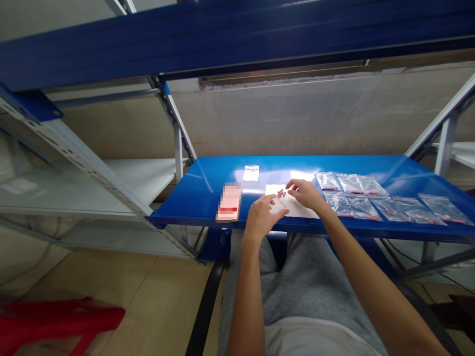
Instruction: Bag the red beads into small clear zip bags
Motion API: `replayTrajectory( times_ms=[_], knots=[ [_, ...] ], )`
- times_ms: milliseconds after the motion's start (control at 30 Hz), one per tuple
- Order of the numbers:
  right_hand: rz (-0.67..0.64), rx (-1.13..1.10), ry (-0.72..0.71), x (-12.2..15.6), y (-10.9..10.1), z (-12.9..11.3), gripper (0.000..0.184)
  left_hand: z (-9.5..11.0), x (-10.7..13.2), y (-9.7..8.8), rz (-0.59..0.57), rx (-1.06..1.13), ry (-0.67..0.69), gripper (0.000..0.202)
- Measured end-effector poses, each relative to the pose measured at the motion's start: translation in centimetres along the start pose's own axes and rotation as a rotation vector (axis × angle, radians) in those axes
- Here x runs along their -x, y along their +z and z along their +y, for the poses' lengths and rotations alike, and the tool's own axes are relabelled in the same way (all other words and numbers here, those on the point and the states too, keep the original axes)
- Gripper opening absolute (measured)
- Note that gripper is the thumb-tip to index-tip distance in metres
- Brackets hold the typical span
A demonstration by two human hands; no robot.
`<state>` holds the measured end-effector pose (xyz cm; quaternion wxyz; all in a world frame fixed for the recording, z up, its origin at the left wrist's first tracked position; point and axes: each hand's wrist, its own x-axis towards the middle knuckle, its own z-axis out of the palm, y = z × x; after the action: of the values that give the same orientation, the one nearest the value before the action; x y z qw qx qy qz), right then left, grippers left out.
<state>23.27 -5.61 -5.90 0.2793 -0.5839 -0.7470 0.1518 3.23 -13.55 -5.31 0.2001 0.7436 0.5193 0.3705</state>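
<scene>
A small heap of red pieces (281,193), too small to name, lies on a white sheet (302,210) at the front of the blue tabletop. At the left side of the heap, my left hand (260,216) holds a clear zip bag (277,203) with a red line along its mouth, thumb and fingers at its two edges. My right hand (305,193) is just right of the heap, fingers bent and thumb slightly apart. Nothing shows between those fingers. Whether they touch the pieces is hard to tell.
Several clear bags (358,205) with red pieces lie in rows at the right. A phone (229,202), partly blurred out, lies left of my hands. Behind it is a small flat packet (251,173). A blue shelf beam (237,39) crosses overhead.
</scene>
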Motion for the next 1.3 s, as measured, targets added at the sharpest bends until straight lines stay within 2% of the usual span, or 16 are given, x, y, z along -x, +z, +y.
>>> replayTrajectory(
  times_ms=[167, 333, 467, 567, 700, 867, 933, 1000, 1133, 1300],
  knots=[
    [-0.012, 0.176, -0.036, -0.9, 1.9, 0.7, 0.015, 0.0, 0.0, 0.0, -0.005, -0.027, -0.005, 0.042],
    [-0.059, 0.214, -0.032, -1.2, 2.0, 0.5, 0.016, 0.0, 0.0, -0.1, -0.004, -0.015, 0.001, 0.042],
    [-0.052, 0.219, -0.026, -1.2, 0.9, 0.2, 0.013, 0.1, 0.0, -0.2, -0.005, -0.019, -0.009, 0.041],
    [-0.063, 0.102, -0.053, -0.4, -0.5, -0.7, 0.013, 0.0, 0.0, 0.0, 0.002, -0.019, 0.001, 0.042],
    [-0.211, -0.151, -0.179, 1.4, -2.3, -2.4, 0.023, 0.2, -0.1, 0.2, 0.002, -0.013, 0.017, 0.043],
    [-0.309, -0.172, -0.278, 2.3, -3.1, -3.6, 0.022, 0.7, -0.1, 0.2, 0.003, 0.009, 0.057, 0.036],
    [-0.297, -0.196, -0.270, 2.0, -3.1, -3.3, 0.022, 0.7, -0.1, 0.1, 0.002, 0.004, 0.054, 0.036],
    [-0.220, -0.159, -0.214, 1.6, -2.8, -2.7, 0.021, 0.6, -0.1, 0.1, 0.009, -0.011, 0.042, 0.040],
    [-0.032, 0.077, -0.078, 0.7, -1.3, -1.4, 0.017, 0.4, -0.1, 0.1, 0.024, -0.029, 0.026, 0.049],
    [-0.037, 0.201, -0.048, 0.2, 1.2, -0.7, 0.012, 0.3, -0.1, 0.0, 0.019, -0.041, 0.014, 0.044]
  ],
)
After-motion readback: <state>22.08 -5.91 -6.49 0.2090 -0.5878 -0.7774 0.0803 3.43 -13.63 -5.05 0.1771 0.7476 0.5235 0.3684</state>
